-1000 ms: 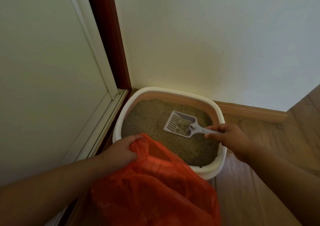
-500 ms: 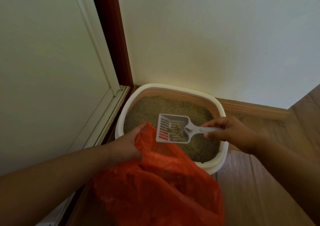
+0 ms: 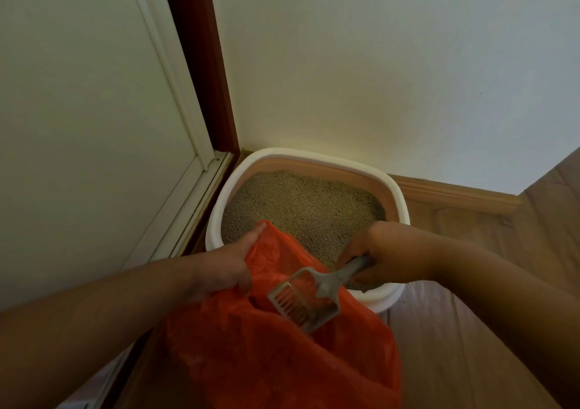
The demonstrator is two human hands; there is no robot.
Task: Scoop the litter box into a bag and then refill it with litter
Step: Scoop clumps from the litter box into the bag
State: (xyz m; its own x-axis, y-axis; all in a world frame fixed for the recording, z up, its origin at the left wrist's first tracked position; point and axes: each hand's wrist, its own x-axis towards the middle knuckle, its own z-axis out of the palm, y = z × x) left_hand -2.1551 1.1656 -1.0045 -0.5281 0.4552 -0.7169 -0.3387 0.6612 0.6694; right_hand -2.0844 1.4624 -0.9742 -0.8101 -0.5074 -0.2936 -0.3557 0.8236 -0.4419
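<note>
Litter box (image 3: 396, 192): white-rimmed tub with tan inner wall, set on wood floor (image 3: 455, 330) in the corner where door frame (image 3: 201, 63) meets wall (image 3: 376, 63); granular litter (image 3: 301, 207) spread across the bottom. Orange plastic bag (image 3: 251, 361): held at the near rim of the box, mouth open toward the scoop, thin and slack. Slotted grey litter scoop (image 3: 306, 303): head tipped down over the bag mouth, handle running up to the near right rim of the box; contents blurred, some clumps or pellets apparently inside. Risks, as judged: spill onto the floor if the head tips before sitting fully inside the mouth; collapse of the slack mouth should the hold loosen, sending the load down the outside; snag or tear of the thin film on a slotted edge; fine grains sifting through the slots short of the bag. Left hand (image 3: 232, 264): forearm entering from the lower left, fingers curled round the left edge of the bag mouth, thumb along the top of the fold, bunching and lifting it. Right hand (image 3: 392, 255): forearm entering from the lower right, wrist bent inward, fingers wrapped round the scoop handle, knuckles above the near right rim.
</note>
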